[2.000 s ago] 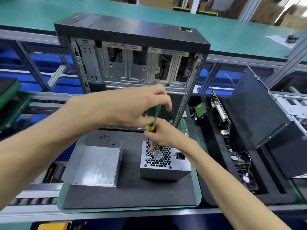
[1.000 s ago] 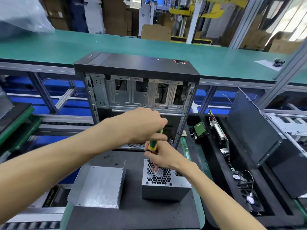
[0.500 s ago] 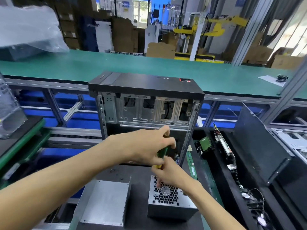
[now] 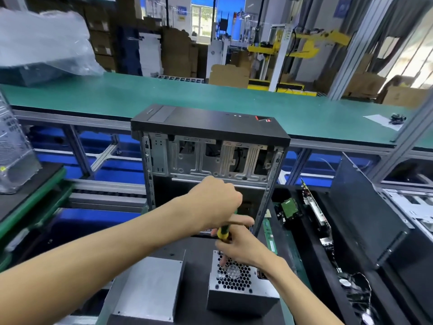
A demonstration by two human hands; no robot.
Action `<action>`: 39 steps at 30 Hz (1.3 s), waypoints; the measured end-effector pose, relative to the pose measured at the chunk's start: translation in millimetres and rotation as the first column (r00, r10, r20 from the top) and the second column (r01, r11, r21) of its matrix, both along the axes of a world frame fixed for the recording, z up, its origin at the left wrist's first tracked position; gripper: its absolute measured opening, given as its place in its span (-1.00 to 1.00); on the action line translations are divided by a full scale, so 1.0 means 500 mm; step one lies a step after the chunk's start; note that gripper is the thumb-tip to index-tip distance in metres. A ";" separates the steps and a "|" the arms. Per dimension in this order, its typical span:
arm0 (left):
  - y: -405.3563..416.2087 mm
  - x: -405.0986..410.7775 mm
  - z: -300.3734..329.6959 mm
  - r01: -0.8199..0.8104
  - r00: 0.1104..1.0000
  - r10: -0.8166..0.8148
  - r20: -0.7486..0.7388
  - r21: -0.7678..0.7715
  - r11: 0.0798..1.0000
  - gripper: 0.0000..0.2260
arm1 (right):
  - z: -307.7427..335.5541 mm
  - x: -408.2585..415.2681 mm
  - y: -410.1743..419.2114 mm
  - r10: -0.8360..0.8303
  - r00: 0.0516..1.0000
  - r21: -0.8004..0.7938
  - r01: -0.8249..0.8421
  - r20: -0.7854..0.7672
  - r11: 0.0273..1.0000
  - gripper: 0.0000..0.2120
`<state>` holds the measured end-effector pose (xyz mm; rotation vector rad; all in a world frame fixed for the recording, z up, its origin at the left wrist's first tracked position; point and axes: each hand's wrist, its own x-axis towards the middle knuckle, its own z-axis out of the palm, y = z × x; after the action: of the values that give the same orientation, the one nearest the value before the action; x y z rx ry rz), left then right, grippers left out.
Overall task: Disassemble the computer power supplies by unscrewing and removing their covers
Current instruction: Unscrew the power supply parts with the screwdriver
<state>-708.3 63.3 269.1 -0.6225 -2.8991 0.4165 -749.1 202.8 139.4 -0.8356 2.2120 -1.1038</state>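
**Both hands on the screwdriver over the power supply**

Right now your left hand (image 4: pixel 218 202) is closed over the top of the screwdriver (image 4: pixel 223 233), fingers curled down around its green and yellow handle. Your right hand (image 4: pixel 243 249) sits just below it, fingers pinched around the lower part of the handle and the shaft, with the fingertips reaching down onto the top of the power supply (image 4: pixel 241 285). The tip of the tool is hidden behind your fingers, so you cannot tell from this view exactly which spot it meets.

That power supply stands on the dark mat (image 4: pixel 199 266) in front of you, its honeycomb fan grille facing up and its plain grey side toward you. Beside it to your left, apart from it on the same mat, lies a plain grey metal cover (image 4: pixel 147 289), flat side up. A few small dark specks lie on the mat beyond the cover; they are too small to identify.

Directly behind your hands stands an open computer case (image 4: pixel 210 146), its bare metal drive cage showing. To your right, a black tray (image 4: pixel 316 259) holds circuit boards (image 4: pixel 289 207), and a dark side panel (image 4: pixel 365 207) leans up beyond it.
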 end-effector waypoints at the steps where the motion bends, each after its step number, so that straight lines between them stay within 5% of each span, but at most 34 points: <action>1: -0.004 0.000 -0.004 0.005 1.000 -0.006 0.019 0.034 0.999 -0.51 | -0.002 -0.001 0.000 -0.008 1.000 -0.018 0.008 0.007 1.000 -0.75; 5: -0.012 -0.001 0.003 0.061 0.966 -0.100 0.237 0.169 0.984 -0.75 | -0.013 -0.002 0.009 -0.032 0.999 -0.013 0.032 0.023 0.999 -0.76; 7: 0.001 -0.004 0.004 0.002 0.994 -0.008 0.113 0.046 0.999 -0.64 | -0.016 0.004 0.010 -0.026 1.000 -0.058 0.026 -0.001 0.998 -0.92; 9: 0.006 -0.001 0.002 -0.039 0.999 0.039 0.007 -0.077 0.996 -0.46 | -0.017 0.012 0.007 -0.049 0.998 -0.085 0.047 -0.030 0.995 -0.86; 14: -0.006 0.003 0.022 0.082 0.928 -0.176 0.330 0.280 0.957 -0.67 | -0.021 0.018 0.010 -0.052 0.998 -0.076 0.048 -0.041 0.996 -0.86; 16: 0.008 -0.003 0.029 0.057 0.961 -0.101 0.256 0.176 0.983 -0.82 | -0.021 0.019 0.009 -0.049 0.998 -0.103 0.045 -0.036 0.994 -0.86; 19: 0.017 0.001 0.025 -0.034 0.998 0.031 0.052 0.040 0.999 -0.59 | -0.014 0.026 0.004 -0.022 0.999 -0.097 0.019 -0.029 0.995 -0.89; 23: 0.001 0.017 0.037 -0.001 0.949 -0.048 0.312 0.154 0.988 -0.74 | -0.012 0.018 0.013 -0.051 0.999 -0.056 0.051 0.004 0.997 -0.85; 25: 0.004 0.009 0.040 -0.006 0.986 -0.007 0.169 0.076 0.997 -0.82 | -0.014 0.017 0.017 -0.049 0.998 -0.050 0.051 0.037 0.997 -0.87; 27: 0.015 0.001 0.041 -0.012 0.998 0.012 -0.056 -0.008 1.000 -0.57 | -0.019 0.019 0.019 -0.037 0.997 -0.046 0.040 0.064 0.998 -0.85; 29: 0.012 -0.001 0.042 -0.049 0.989 0.062 -0.131 0.098 0.994 -0.41 | -0.024 0.023 0.019 -0.031 0.998 -0.046 0.034 0.053 0.998 -0.83; 32: -0.030 0.002 0.012 -0.102 0.989 0.146 -0.037 0.545 0.832 -0.49 | -0.038 0.028 0.024 -0.107 0.985 -0.119 0.124 0.138 0.985 -0.85; 36: -0.061 0.036 -0.144 -0.317 0.948 0.117 0.295 0.852 0.418 -0.89 | -0.052 0.029 0.037 -0.201 0.922 -0.322 0.311 0.332 0.894 -0.83; 39: -0.043 0.067 -0.268 -0.378 0.899 0.003 0.438 0.771 0.513 -0.86 | -0.059 0.024 0.040 -0.245 0.887 -0.435 0.413 0.393 0.800 -0.89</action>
<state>-674.6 41.7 135.0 -0.1906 -2.9783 -1.2227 -737.1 222.8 110.1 -0.4100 1.8481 -1.9103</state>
